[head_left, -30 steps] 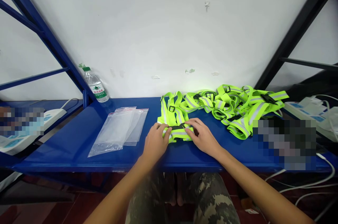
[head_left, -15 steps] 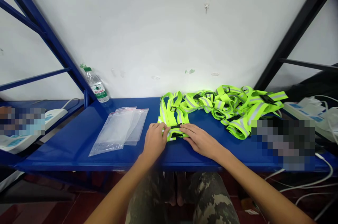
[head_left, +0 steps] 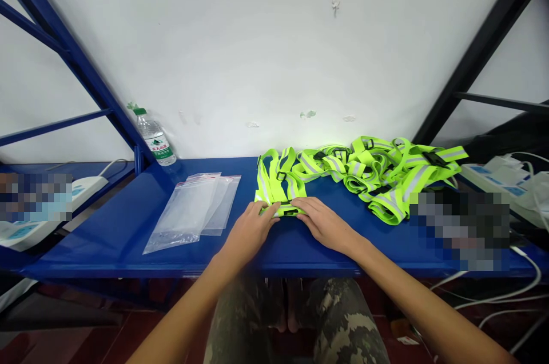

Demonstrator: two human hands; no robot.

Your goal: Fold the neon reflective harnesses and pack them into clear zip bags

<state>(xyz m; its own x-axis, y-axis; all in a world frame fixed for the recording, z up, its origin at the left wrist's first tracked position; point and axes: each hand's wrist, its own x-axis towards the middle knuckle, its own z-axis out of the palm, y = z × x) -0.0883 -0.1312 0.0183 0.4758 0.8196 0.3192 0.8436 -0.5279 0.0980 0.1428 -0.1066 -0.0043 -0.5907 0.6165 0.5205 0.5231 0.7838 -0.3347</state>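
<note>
A neon-yellow reflective vest made of straps (head_left: pixel 281 184) lies on the blue table in front of me, its near end folded into a flat bundle with a black buckle showing. My left hand (head_left: pixel 253 230) grips the left end of that fold, thumb on the near side and fingers over the top. At the right end, my right hand (head_left: pixel 323 224) pinches the same fold between thumb and fingers. The far straps, with a black slider on them, lie loose toward the wall.
A tangled pile of more reflective straps (head_left: pixel 377 172) spreads to the right. Clear zip bags (head_left: pixel 193 207) lie on the left, with a water bottle (head_left: pixel 158 141) standing behind them by the wall. White power strips (head_left: pixel 90 187) and cables flank the blue table (head_left: pixel 107 238).
The near end of the vest has been folded over further, making the bundle narrower and flatter. Both hands stay on it, and the left fingers have moved over the fold.
</note>
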